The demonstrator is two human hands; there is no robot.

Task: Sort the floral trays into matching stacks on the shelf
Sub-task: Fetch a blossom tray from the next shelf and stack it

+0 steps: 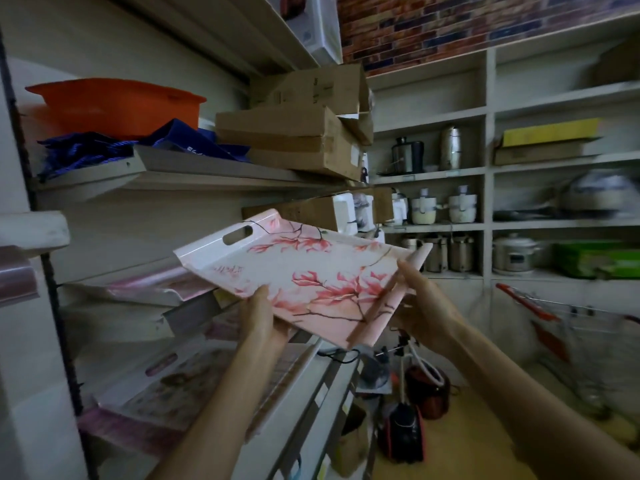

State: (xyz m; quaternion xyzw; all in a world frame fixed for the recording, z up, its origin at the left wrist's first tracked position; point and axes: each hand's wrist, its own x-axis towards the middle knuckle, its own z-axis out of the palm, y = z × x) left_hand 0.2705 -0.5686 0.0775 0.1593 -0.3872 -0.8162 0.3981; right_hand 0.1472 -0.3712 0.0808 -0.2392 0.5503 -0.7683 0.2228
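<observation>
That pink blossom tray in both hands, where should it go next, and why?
Probably lower it left toward the pinkish trays on the shelf just below. The left hand and right hand hold the pink blossom tray tilted in the air, resting on nothing; whether the patterns match is too blurred to tell.

A tray (304, 271) sits between both hands, right of the shelf (194, 299) holding wrapped trays (166, 382).

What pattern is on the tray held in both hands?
Pink flowers on thin dark branches over a pale ground, on the tray; head view.
</observation>
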